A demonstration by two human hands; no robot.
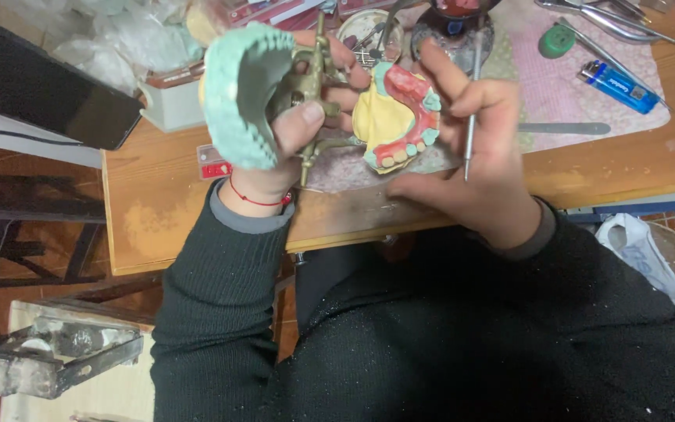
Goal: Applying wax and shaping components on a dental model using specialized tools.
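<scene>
My left hand (294,129) grips a brass hinged dental articulator (310,78) swung open above the wooden table (166,219). Its left arm carries a pale green plaster cast of teeth (240,94). Its right arm carries a yellow and green cast with a red wax rim and small teeth (396,117). My right hand (470,148) steadies that cast with thumb and fingers and also holds a thin metal wax tool (470,117) upright between the fingers. A red string circles my left wrist.
A dark phone or tablet (41,86) lies at the table's left. A blue lighter (617,84), a green roll (558,41), long metal instruments (611,19) and a round dish (369,31) lie on a pink cloth. A metal frame (56,355) sits on the floor.
</scene>
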